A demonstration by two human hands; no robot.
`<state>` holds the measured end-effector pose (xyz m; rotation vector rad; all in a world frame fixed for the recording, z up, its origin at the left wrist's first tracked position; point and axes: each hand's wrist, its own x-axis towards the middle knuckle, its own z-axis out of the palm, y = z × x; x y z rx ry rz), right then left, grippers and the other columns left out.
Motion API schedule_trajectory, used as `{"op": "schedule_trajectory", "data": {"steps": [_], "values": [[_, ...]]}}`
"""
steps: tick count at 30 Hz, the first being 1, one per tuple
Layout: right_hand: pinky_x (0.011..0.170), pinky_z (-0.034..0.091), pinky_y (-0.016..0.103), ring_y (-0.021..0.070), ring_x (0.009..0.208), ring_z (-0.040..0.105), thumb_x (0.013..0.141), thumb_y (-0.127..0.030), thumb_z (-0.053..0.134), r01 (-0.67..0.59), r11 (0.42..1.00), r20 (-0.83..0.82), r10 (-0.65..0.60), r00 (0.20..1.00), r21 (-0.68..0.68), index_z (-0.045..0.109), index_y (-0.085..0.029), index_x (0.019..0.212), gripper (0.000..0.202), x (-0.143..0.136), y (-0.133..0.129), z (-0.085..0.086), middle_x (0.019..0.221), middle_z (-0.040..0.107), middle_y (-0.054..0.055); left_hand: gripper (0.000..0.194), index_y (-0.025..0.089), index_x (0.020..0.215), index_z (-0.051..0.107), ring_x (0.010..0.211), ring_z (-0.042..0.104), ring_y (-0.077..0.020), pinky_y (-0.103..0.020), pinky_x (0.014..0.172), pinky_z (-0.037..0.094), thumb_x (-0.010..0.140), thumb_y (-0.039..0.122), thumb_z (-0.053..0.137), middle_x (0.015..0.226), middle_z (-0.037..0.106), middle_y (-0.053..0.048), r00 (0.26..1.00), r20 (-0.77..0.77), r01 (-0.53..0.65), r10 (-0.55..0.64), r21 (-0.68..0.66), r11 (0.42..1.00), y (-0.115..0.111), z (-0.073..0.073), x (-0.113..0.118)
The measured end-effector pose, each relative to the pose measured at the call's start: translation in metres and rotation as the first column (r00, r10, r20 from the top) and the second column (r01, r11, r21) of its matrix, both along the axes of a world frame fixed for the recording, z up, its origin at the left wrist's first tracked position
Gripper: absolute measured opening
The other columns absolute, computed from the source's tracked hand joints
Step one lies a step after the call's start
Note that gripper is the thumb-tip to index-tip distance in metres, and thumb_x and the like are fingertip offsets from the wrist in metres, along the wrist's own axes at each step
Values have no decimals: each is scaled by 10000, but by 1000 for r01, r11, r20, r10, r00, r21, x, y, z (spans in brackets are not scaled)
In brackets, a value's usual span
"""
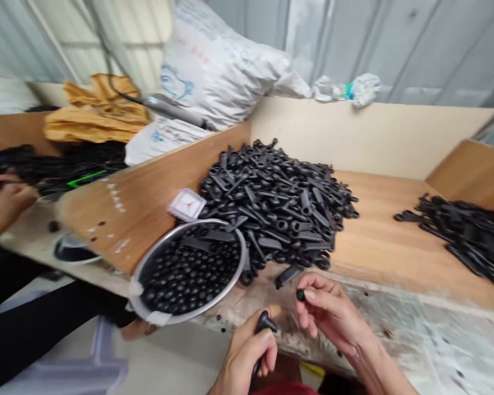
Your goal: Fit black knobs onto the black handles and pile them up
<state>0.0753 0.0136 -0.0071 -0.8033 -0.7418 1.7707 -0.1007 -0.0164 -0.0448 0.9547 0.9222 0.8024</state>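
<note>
My left hand (247, 356) is closed around a black plastic part (265, 322) with a rounded, knobbed end sticking up past the thumb. To its right, my right hand (329, 310) pinches a small black ball (301, 295) between thumb and fingertips. The two hands are apart, over the table's front edge. A metal bowl (242, 258) full of such black balls sits to the left, with a few longer black parts lying on top. Behind the hands rises a large heap of black plastic parts (280, 203).
Another pile of black parts (473, 236) lies at the right. A wooden divider (148, 192) runs along the left, with a small clock (187, 204) by the bowl. Beyond it, a co-worker's hands (14, 197) are busy at black parts. White sacks (218, 60) lean at the back.
</note>
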Motion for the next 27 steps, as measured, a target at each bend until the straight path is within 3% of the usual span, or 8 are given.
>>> {"op": "schedule_trajectory", "data": {"steps": [2,5,10,20,23,27], "values": [[313,434,145,115,401,576,642,-221,728,93,995,-81,-95,992,-29,643,-130,753,166,16,-16,-9,554,646,40,567,91,1074,529,486,383,-85,-205,474,293,747,552,481,523,474,25,999,-34,16,-13,68,998,4,12,26],[334,458,142,117,441,598,648,-207,726,198,979,-149,-203,968,-49,674,-119,853,228,37,-34,-17,599,660,52,463,112,944,571,478,360,-71,-193,470,308,770,534,490,518,422,46,989,-55,142,-134,182,973,7,22,63],[360,490,153,122,457,611,654,-206,729,243,968,-211,-251,945,-66,681,-106,818,198,63,-52,-24,605,666,64,340,150,864,575,468,356,-57,-173,443,328,788,477,522,544,416,55,968,-29,249,-250,270,930,9,20,99],[323,458,132,96,394,571,651,-241,735,266,958,-305,-285,909,-102,622,-118,754,196,65,-49,-38,536,632,21,279,175,924,589,489,420,-58,-179,474,361,814,420,511,643,544,23,970,-150,232,-191,343,910,13,11,110],[322,453,128,90,379,562,646,-254,738,264,959,-290,-282,914,-102,636,-110,758,209,62,-45,-39,516,624,15,299,186,1010,575,517,474,-79,-213,563,424,823,405,497,633,567,27,965,-192,238,-180,350,906,15,9,108],[308,438,125,82,348,541,646,-270,737,261,959,-277,-282,918,-110,650,-107,734,205,59,-43,-41,492,617,12,305,184,1024,570,751,561,-144,-274,750,447,815,394,498,784,615,-6,946,-296,241,-131,373,896,18,8,105]]}}
